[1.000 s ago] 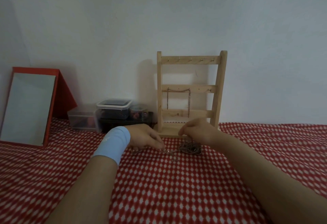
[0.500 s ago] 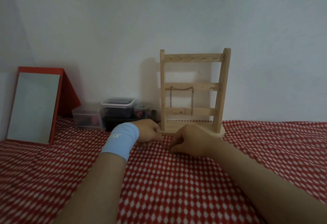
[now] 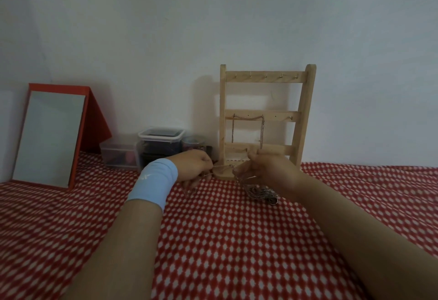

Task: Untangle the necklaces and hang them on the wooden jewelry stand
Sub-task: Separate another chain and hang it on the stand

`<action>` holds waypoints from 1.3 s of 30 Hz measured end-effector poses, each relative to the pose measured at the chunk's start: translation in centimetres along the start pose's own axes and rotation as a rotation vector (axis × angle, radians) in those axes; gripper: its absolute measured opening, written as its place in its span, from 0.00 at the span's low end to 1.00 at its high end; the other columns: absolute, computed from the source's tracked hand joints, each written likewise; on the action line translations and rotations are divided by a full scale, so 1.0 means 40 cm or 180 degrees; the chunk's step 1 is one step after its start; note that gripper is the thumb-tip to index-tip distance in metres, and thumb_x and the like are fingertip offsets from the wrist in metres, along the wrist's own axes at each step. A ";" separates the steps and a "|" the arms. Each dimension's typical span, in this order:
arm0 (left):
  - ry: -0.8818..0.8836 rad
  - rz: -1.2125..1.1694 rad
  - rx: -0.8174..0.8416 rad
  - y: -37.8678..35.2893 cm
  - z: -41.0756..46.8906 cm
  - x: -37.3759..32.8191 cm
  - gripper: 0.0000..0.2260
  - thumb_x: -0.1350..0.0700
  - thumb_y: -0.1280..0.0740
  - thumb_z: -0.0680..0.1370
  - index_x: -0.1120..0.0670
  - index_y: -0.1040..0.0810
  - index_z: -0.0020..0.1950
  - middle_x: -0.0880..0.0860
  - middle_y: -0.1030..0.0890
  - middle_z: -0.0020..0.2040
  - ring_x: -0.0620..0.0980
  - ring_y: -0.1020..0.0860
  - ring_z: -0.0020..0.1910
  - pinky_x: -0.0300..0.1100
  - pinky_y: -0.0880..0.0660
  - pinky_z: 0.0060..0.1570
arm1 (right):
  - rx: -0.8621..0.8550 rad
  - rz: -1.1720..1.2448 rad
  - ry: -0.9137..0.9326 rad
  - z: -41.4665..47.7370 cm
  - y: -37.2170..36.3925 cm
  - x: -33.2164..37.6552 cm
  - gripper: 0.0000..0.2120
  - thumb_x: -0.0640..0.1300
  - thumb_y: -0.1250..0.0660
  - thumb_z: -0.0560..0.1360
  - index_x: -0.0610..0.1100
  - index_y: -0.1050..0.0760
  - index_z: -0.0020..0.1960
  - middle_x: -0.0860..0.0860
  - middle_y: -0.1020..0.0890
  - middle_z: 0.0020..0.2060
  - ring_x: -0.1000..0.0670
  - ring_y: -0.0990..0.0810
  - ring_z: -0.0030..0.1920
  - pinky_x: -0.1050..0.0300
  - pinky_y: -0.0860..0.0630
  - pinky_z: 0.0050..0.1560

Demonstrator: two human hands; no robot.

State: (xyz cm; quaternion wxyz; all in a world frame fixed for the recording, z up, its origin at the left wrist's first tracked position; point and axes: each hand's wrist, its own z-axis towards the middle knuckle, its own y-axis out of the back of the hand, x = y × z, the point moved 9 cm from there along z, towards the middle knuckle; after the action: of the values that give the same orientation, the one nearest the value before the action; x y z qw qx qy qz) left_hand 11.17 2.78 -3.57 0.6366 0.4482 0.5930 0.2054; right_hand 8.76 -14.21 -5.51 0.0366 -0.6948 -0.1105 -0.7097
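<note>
Hands have drawn apart since half a second ago, when both fists sat close together low in front of the wooden jewelry stand (image 3: pixel 266 119) and hid the chains. The left hand (image 3: pixel 196 167) now sits just left of the stand's base, its fingers curled and its fingertips pinching one end of a thin chain (image 3: pixel 222 166). The right hand (image 3: pixel 267 169) is raised in front of the stand's lowest rail, its fingers curled in and pinching the chain's other end.

That chain is pulled taut between the two hands. Its long axis runs almost level from left to right, parallel to the stand's rails and straight across the front of its base. Loose strands drop from the right hand to the tangle of necklaces (image 3: pixel 260 193), which is in view again and lies bunched on the cloth (image 3: pixel 225 240) in front of the stand's right post.

A hung necklace (image 3: pixel 247 129) drapes from two hooks on the stand's middle rail, both ends hanging straight down, as it did before. The left wrist wears a light blue wristband (image 3: pixel 154 181). Plastic boxes (image 3: pixel 161 143) stand just left of the stand, and a red-framed mirror (image 3: pixel 49 136) leans well to its left.
</note>
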 end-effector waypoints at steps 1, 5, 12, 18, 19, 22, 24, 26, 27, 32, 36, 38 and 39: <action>-0.0002 0.0004 -0.0005 -0.002 -0.001 0.000 0.13 0.53 0.44 0.84 0.59 0.22 0.55 0.57 0.18 0.42 0.46 0.28 0.28 0.37 0.29 0.31 | -0.0037 0.0181 -0.0034 0.002 0.000 0.000 0.19 0.45 0.47 0.87 0.34 0.22 0.55 0.37 0.14 0.52 0.36 0.16 0.57 0.39 0.23 0.64; -0.0102 -0.0265 -0.0126 0.004 0.003 -0.007 0.11 0.54 0.42 0.84 0.59 0.25 0.50 0.50 0.28 0.31 0.45 0.32 0.27 0.36 0.33 0.29 | -0.0154 0.0592 -0.0084 -0.002 0.005 0.005 0.16 0.47 0.48 0.87 0.37 0.29 0.63 0.39 0.15 0.46 0.37 0.14 0.45 0.44 0.19 0.49; -0.0167 -0.0303 -0.0180 0.011 0.000 -0.036 0.10 0.54 0.42 0.84 0.57 0.24 0.50 0.49 0.27 0.31 0.44 0.32 0.27 0.34 0.33 0.27 | -0.0151 -0.0524 0.0062 -0.011 0.007 0.006 0.13 0.51 0.41 0.85 0.41 0.26 0.55 0.47 0.21 0.43 0.55 0.28 0.27 0.59 0.29 0.28; -0.0078 0.0100 -0.0357 0.052 -0.004 -0.018 0.09 0.51 0.42 0.83 0.51 0.24 0.49 0.50 0.23 0.38 0.46 0.28 0.33 0.40 0.32 0.33 | 0.0221 -0.1664 0.0059 -0.016 -0.006 0.002 0.07 0.46 0.35 0.82 0.45 0.20 0.51 0.55 0.18 0.40 0.62 0.21 0.33 0.67 0.28 0.36; -0.0076 0.0217 -0.0395 0.061 -0.006 -0.015 0.09 0.51 0.42 0.83 0.50 0.24 0.49 0.50 0.22 0.39 0.46 0.27 0.34 0.40 0.32 0.35 | 0.0228 -0.1881 0.0048 -0.016 -0.007 0.000 0.08 0.48 0.35 0.82 0.47 0.19 0.52 0.55 0.16 0.44 0.62 0.19 0.41 0.66 0.27 0.42; -0.0010 0.0537 -0.0419 0.080 -0.011 0.004 0.11 0.52 0.42 0.83 0.54 0.23 0.49 0.52 0.22 0.42 0.47 0.27 0.38 0.39 0.32 0.37 | 0.0226 -0.2232 0.0037 -0.021 -0.004 0.001 0.13 0.52 0.37 0.83 0.50 0.17 0.45 0.55 0.14 0.45 0.58 0.18 0.47 0.61 0.28 0.49; 0.0112 0.0660 -0.0369 0.083 -0.016 0.024 0.11 0.52 0.42 0.83 0.56 0.22 0.51 0.53 0.21 0.45 0.48 0.27 0.40 0.37 0.33 0.36 | 0.0326 -0.2197 0.0033 -0.025 -0.004 0.003 0.14 0.52 0.36 0.83 0.51 0.16 0.45 0.57 0.16 0.37 0.61 0.20 0.38 0.61 0.28 0.47; 0.0214 0.0740 -0.0293 0.074 -0.017 0.038 0.12 0.52 0.41 0.83 0.56 0.20 0.54 0.52 0.20 0.49 0.47 0.25 0.44 0.38 0.31 0.41 | 0.0417 -0.2084 0.0049 -0.026 -0.008 0.004 0.10 0.52 0.34 0.82 0.52 0.14 0.49 0.60 0.14 0.38 0.63 0.18 0.41 0.60 0.25 0.53; 0.0254 0.0785 -0.0243 0.066 -0.016 0.041 0.13 0.53 0.41 0.83 0.56 0.19 0.56 0.51 0.20 0.52 0.48 0.24 0.48 0.38 0.31 0.46 | 0.0423 -0.2052 0.0084 -0.024 -0.009 0.007 0.09 0.51 0.33 0.81 0.52 0.14 0.50 0.60 0.13 0.43 0.62 0.17 0.47 0.58 0.24 0.58; 0.0544 0.0737 0.0330 0.001 -0.015 0.059 0.06 0.53 0.36 0.81 0.53 0.20 0.51 0.51 0.19 0.41 0.49 0.23 0.36 0.40 0.24 0.38 | 0.0356 -0.2448 0.0079 -0.018 -0.001 0.015 0.06 0.50 0.27 0.77 0.51 0.13 0.45 0.58 0.13 0.43 0.58 0.16 0.48 0.56 0.20 0.58; 0.0453 0.1163 0.0504 -0.037 0.001 0.050 0.10 0.50 0.28 0.76 0.49 0.18 0.56 0.49 0.20 0.57 0.49 0.22 0.56 0.46 0.24 0.61 | 0.0515 -0.3163 -0.0091 -0.023 -0.006 0.004 0.07 0.52 0.27 0.76 0.53 0.14 0.40 0.60 0.15 0.35 0.60 0.19 0.39 0.63 0.23 0.43; 0.0198 0.1063 0.0394 -0.041 0.008 0.019 0.11 0.51 0.26 0.74 0.47 0.17 0.57 0.46 0.22 0.59 0.48 0.24 0.60 0.46 0.28 0.65 | 0.0445 -0.3565 -0.0019 -0.018 -0.009 0.010 0.07 0.53 0.27 0.76 0.51 0.13 0.45 0.60 0.16 0.37 0.60 0.20 0.40 0.66 0.24 0.41; 0.0070 0.0955 0.0401 -0.047 0.008 0.004 0.12 0.51 0.26 0.74 0.46 0.17 0.57 0.45 0.23 0.58 0.47 0.25 0.59 0.45 0.29 0.65 | 0.0442 -0.3699 0.0011 -0.017 -0.014 0.011 0.08 0.53 0.28 0.77 0.50 0.13 0.48 0.61 0.17 0.38 0.61 0.20 0.41 0.67 0.25 0.41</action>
State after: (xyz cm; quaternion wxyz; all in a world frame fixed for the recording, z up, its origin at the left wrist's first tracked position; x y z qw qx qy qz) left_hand 10.98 1.84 -5.23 0.5629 0.5685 0.5380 0.2655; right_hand 7.98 -13.74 -5.14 -0.3130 -0.5151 -0.5196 -0.6056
